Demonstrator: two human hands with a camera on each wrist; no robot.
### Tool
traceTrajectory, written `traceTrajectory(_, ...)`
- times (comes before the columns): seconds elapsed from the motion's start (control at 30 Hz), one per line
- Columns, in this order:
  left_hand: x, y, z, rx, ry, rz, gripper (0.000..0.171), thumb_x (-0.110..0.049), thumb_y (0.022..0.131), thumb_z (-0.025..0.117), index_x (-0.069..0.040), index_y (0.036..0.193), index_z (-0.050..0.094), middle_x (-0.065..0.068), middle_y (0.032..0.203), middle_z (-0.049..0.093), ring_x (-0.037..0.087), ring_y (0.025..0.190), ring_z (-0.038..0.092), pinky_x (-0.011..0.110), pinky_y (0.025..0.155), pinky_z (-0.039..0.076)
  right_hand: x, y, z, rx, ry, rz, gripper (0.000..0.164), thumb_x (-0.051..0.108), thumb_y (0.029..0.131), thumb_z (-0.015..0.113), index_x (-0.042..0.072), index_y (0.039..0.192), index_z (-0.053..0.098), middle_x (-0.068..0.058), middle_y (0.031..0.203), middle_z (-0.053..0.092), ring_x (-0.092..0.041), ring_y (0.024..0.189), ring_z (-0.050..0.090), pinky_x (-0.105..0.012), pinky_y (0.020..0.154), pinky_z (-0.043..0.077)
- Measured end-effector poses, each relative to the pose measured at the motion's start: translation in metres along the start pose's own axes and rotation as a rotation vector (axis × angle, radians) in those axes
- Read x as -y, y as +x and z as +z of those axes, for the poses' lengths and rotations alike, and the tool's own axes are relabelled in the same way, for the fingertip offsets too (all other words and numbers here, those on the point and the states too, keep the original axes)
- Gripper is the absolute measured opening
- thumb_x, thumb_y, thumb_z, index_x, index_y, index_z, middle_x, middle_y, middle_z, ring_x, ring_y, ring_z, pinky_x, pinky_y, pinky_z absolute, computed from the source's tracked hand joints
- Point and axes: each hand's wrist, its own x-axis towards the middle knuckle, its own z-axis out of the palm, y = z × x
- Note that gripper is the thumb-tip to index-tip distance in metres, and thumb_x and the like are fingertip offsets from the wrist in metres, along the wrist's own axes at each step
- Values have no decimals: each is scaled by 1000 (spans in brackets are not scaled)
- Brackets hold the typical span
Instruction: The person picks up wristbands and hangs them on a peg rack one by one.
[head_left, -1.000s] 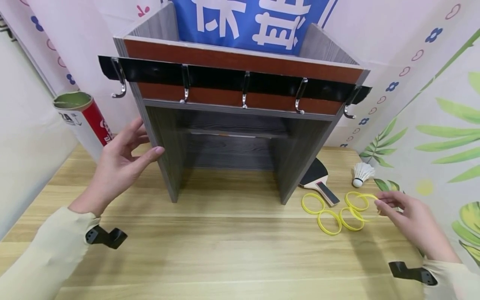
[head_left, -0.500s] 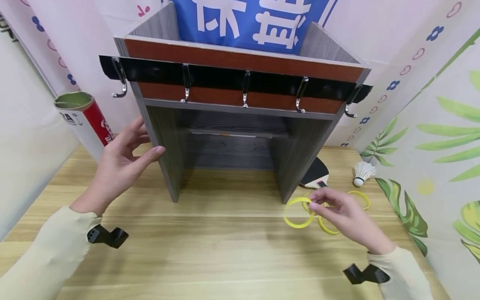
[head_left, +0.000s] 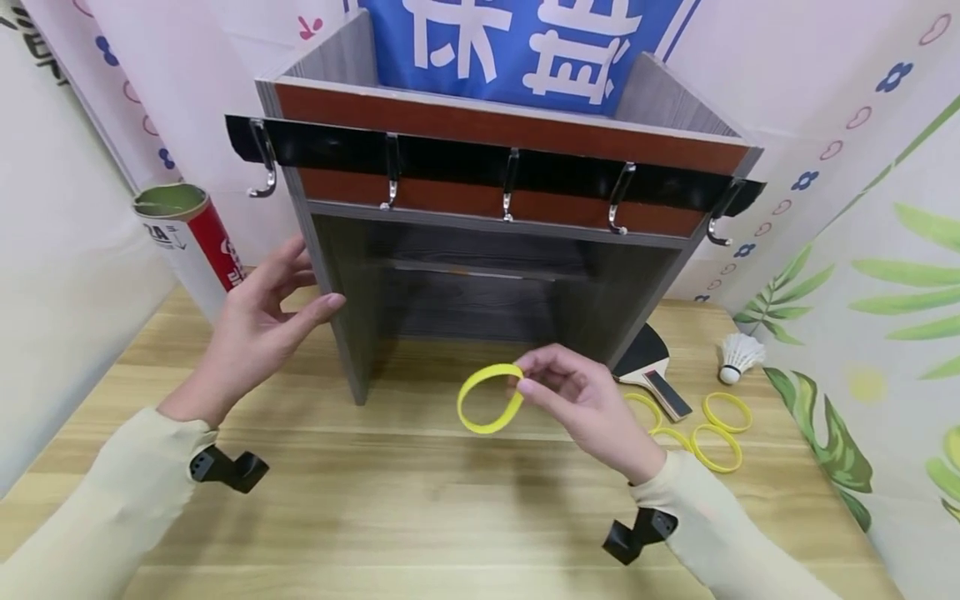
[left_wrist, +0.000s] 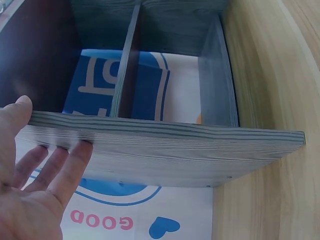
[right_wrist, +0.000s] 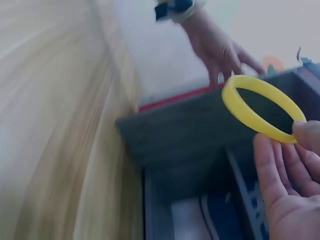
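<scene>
A yellow ring band (head_left: 486, 429) is pinched between the thumb and fingers of my right hand (head_left: 588, 408), held in front of the grey wooden shelf unit's opening. In the right wrist view the ring (right_wrist: 245, 114) tilts up from the fingertips. My left hand (head_left: 258, 329) grips the unit's left side panel (left_wrist: 165, 145), thumb at its front edge and fingers against the outer face. Across the front of the shelf unit (head_left: 517, 137) runs a black rail (head_left: 450, 162) with several silver hooks, which hold nothing.
On the wooden table at right lie several more yellow rings (head_left: 717, 470), some partly behind my right hand. A table tennis bat (head_left: 645, 354) and a shuttlecock (head_left: 741, 354) lie near the unit's right side. A red-and-white tube (head_left: 202, 250) stands at left.
My right hand has lifted one yellow ring from the group at right and carried it left to in front of the unit. The left hand keeps its place on the panel; the head view shifts slightly.
</scene>
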Motion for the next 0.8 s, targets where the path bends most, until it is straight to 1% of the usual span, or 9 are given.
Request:
traceTrajectory(0.03,0,0,1,0,-2,3,79,6,93,71,-23,161,42,-23,136,61,-5,121,62,9,84,57,4,4,4,-1,33,8,20,4,101,67,-8,116,65,1,107,74,-11,97,75,-28,88,64)
traceTrajectory(0.1,1,0,1,-3,-1,11,80,8,93,71,-22,161,42,-23,136,61,-5,121,62,9,84,57,12,13,14,-1,102,18,21,5,101,67,-9,116,63,-10,110,74,-12,101,75,-30,90,65)
traceTrajectory(0.2,2,0,1,-6,8,19,81,8,92,71,-21,161,42,-23,137,62,-5,121,62,9,84,57,23,25,29,6,178,12,23,4,100,67,-10,117,62,-26,114,70,-13,101,75,-33,89,65)
traceTrajectory(0.27,2,0,1,-6,7,21,80,8,92,71,-21,161,42,-22,136,63,-5,120,62,9,84,58,30,32,39,15,221,4,23,1,100,67,-12,117,60,-30,114,68,-13,101,74,-34,89,66)
traceTrajectory(0.4,2,0,1,-8,22,29,80,8,93,71,-21,161,42,-20,137,63,-6,120,62,10,84,58,41,45,59,45,294,-19,22,-3,99,66,-13,117,59,-20,112,71,-11,101,74,-36,91,65)
traceTrajectory(0.47,2,-1,1,-11,31,37,80,8,93,72,-21,161,42,-21,137,63,-7,119,62,9,83,58,45,52,69,59,329,-36,22,-4,99,65,-14,117,59,-19,112,71,-11,101,73,-36,91,65)
traceTrajectory(0.6,3,-1,0,-22,31,54,83,12,90,72,-19,161,43,-24,134,63,-6,117,63,9,83,58,55,66,87,67,391,-57,21,-5,101,61,-12,121,57,-20,113,70,-10,101,73,-35,92,65)
traceTrajectory(0.7,4,-2,0,-30,44,24,84,12,88,74,-19,160,43,-24,128,63,-6,115,63,7,86,55,63,77,99,39,443,-53,21,-7,102,58,-12,122,56,-17,112,71,-8,99,73,-32,92,65)
traceTrajectory(0.8,5,-4,-1,-21,32,-59,82,6,91,75,-18,161,42,-25,129,59,-8,116,60,4,86,54,70,86,109,1,504,-44,23,-10,101,56,-13,124,55,-10,109,70,-6,96,73,-29,92,64)
